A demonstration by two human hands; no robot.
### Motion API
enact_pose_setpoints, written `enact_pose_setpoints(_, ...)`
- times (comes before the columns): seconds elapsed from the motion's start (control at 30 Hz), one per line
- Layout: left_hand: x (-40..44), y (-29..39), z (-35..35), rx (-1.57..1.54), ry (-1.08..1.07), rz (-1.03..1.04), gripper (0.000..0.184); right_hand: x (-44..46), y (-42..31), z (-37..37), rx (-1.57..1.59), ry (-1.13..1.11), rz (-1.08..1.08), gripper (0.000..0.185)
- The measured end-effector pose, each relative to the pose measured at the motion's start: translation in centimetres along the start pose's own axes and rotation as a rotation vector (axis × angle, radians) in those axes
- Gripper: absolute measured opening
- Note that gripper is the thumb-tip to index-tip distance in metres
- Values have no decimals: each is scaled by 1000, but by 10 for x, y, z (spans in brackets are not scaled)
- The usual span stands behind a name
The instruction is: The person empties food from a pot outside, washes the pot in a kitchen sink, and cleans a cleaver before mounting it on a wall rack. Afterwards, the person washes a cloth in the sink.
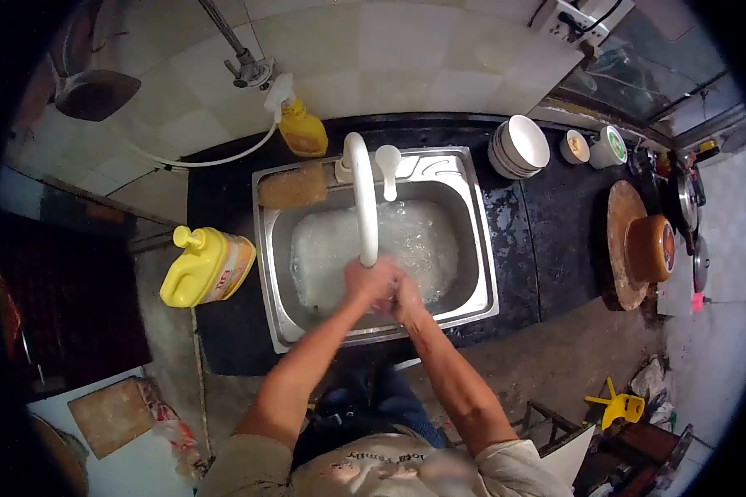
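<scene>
My left hand (368,282) and my right hand (404,296) meet over the near part of a steel sink (486,248), just under the mouth of a white faucet (361,195). They touch each other, and their fingers are blurred and partly hidden, so I cannot make out whether anything is between them. Cloudy, foamy water (323,248) lies in the basin below. Behind the faucet spout is its white lever (389,170). A brown scrubbing pad (293,188) rests on the sink's back left ledge.
Left of the sink stands a yellow detergent jug (203,269); a yellow spray bottle (302,131) is behind it by the wall. Stacked white bowls (522,145), a small cup (574,147) and a white tub (608,149) stand right. Farther right is a round wooden board (626,248).
</scene>
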State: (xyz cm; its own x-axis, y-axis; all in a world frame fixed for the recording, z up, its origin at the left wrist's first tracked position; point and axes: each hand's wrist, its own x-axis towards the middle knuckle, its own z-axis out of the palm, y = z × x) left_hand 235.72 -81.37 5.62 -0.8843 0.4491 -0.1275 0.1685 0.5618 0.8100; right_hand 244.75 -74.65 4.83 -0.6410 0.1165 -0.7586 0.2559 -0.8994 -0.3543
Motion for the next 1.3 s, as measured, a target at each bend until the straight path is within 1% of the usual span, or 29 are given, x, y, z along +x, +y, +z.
enact_pose_setpoints(0.03, 16, -17, -15, 72, -36, -18, 21, -7, -5, 7, 2, -44, -57, 31)
enact_pose_setpoints(0.1, 38, -67, -36, 445, -36, 83, 21, -28, -12, 26, 13, -127, -160, 31)
enact_pose_setpoints(0.13, 49, -109, -29, 401, 51, 106, 23, -4, 2, -8, 34, -26, -147, 33)
enact_pose_setpoints(0.23, 50, -180, -21, 207, 222, -114, 31, 6, 5, -26, -47, 105, -29, 42)
enact_pose_setpoints(0.27, 32, -135, -27, 232, 178, -206, 29, -6, -4, -8, -93, 194, -6, 43)
enact_pose_setpoints(0.33, 18, -129, 0, 37, -231, -235, 32, 8, 3, -15, -158, 166, 12, 43)
enact_pose_setpoints(0.37, 14, -111, 14, -109, -336, -339, 32, 21, 9, -23, -193, 150, 21, 43)
enact_pose_setpoints(0.4, 9, -83, 25, -257, -439, -441, 32, 47, 18, -46, -131, 18, 8, 44)
enact_pose_setpoints(0.43, -6, -34, 16, -423, -495, -375, 31, 73, 27, -70, -70, -115, -9, 45)
enact_pose_setpoints(0.47, -20, -10, 15, -444, -478, -102, 26, 99, 36, -94, -6, -248, -18, 47)
enact_pose_setpoints(0.5, -35, 20, 1, -186, -417, 250, 21, 90, 27, -91, 18, -307, -91, 44)
enact_pose_setpoints(0.57, -51, 62, -20, -60, -252, 722, 17, 46, 6, -53, -10, -225, -242, 39)
enact_pose_setpoints(0.63, -40, 44, -11, 1, -194, 720, 16, 8, -5, -3, -68, -39, -370, 35)
enact_pose_setpoints(0.67, -26, 36, -8, -84, -139, 311, 16, -2, -8, 18, -50, 24, -350, 34)
enact_pose_setpoints(0.7, -4, 25, -8, -116, -112, 100, 16, -8, -11, 35, -32, 61, -328, 33)
enact_pose_setpoints(0.73, 17, 15, -8, -158, -74, -110, 16, -6, -19, 32, -46, -62, -211, 33)
enact_pose_setpoints(0.77, 35, -3, -8, -148, -64, -129, 17, -4, -26, 29, -74, -183, -95, 34)
enact_pose_setpoints(0.8, 45, -10, -8, -139, -50, -145, 18, -6, -36, 27, -68, -299, -77, 34)
enact_pose_setpoints(0.83, 34, 2, -8, -83, -17, -34, 17, -23, -43, 49, -716, -287, -482, 33)
enact_pose_setpoints(0.87, 6, 26, -9, -20, 9, 73, 15, -40, -50, 72, -1336, -11, -897, 32)
enact_pose_setpoints(0.9, -21, 46, -8, 40, 35, 178, 14, -33, -41, 64, -932, 12, -871, 31)
enact_pose_setpoints(0.93, -36, 55, -8, -109, 26, 423, 11, -17, -26, 46, -535, 37, -826, 30)
enact_pose_setpoints(1.03, -32, 36, 1, -214, 15, 594, 10, 11, -6, 10, -106, 136, -416, 28)
enact_pose_setpoints(1.1, -1, -18, 11, 97, -90, 139, 19, -24, -27, 28, -271, 147, -37, 26)
enact_pose_setpoints(1.13, 16, -33, 1, 126, -88, -15, 24, -13, -22, 16, -187, 110, -39, 25)
enact_pose_setpoints(1.17, 20, -32, -29, 301, -146, 125, 23, -2, -17, 3, -103, 74, -38, 25)
enact_pose_setpoints(1.2, 32, -76, -25, 345, -140, 119, 19, -2, -16, -11, -113, 83, -55, 25)
enact_pose_setpoints(1.27, 44, -129, -32, 258, 7, -19, 21, -10, -17, -18, -153, 4, -95, 31)
enact_pose_setpoints(1.3, 39, -130, -30, 323, 51, -95, 22, -7, -12, -21, -148, 79, -43, 34)
